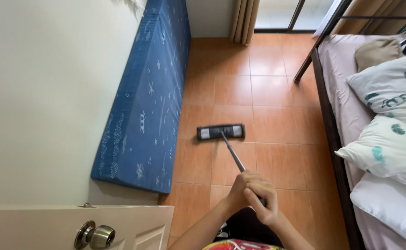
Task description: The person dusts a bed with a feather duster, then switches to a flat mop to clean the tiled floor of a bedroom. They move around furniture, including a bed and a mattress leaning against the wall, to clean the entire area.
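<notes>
Both hands grip the mop (221,133) pole near its top: the left hand (241,189) is closed around it above, the right hand (263,203) is wrapped just below. The mop head lies flat on the tile floor (277,153), close to the blue mattress (145,97) standing against the wall. The mopping stroke seems in progress; the next move asks for a steady pull back along the tiles, away from the bed (337,139)

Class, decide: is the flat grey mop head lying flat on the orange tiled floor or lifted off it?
Flat on the floor: the flat grey mop head rests across the orange tiles, its metal handle slanting up to both hands.
</notes>
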